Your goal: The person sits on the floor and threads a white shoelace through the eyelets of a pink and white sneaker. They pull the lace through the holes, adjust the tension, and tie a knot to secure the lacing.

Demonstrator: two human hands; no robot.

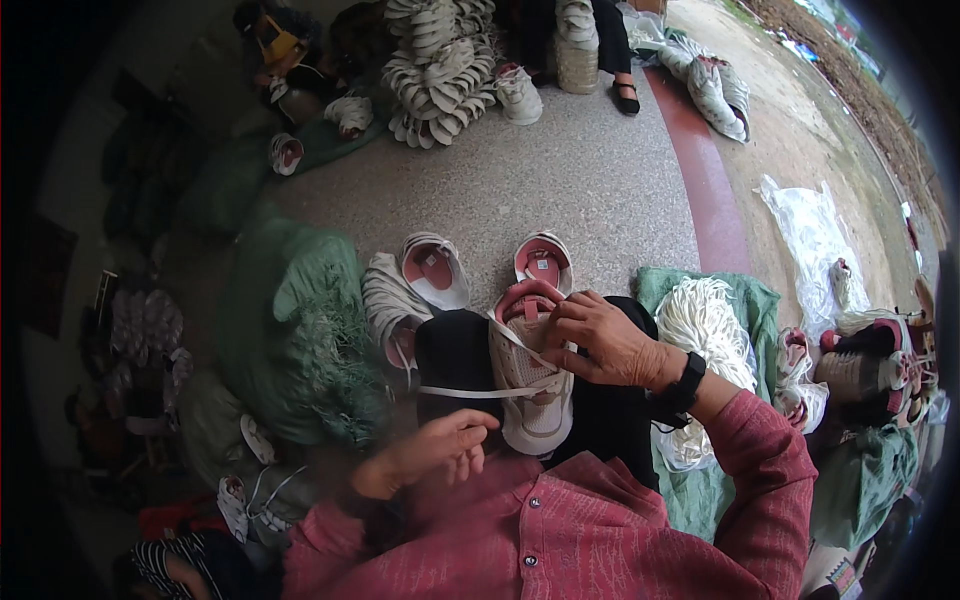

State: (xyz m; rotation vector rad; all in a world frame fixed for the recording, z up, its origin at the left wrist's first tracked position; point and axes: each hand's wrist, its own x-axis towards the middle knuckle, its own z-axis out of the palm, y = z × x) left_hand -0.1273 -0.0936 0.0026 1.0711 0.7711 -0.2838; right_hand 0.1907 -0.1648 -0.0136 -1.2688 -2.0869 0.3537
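A beige sneaker [522, 345] with a pink lining rests on my dark-trousered lap, toe toward me. My right hand [605, 340], coming in from the right with a black band on its wrist, is closed at the shoe's eyelets, pinching a white shoelace. Part of that shoelace [460, 393] stretches leftward from the lower eyelets across my thigh. Just below this stretch is my left hand [435, 448], its fingers loosely bent and apart, slightly blurred, with nothing visible in them. Beyond my knees stand another pink-lined shoe [543, 262] and a row of nested pale shoes [388, 300].
A bundle of white laces [705, 330] lies on a green woven sheet [657, 288] at my right. To my left bulges a green sack [285, 320]. Stacked shoe uppers [445, 85] and another person's foot [626, 95] are at the far side. More shoes [870, 370] lie right.
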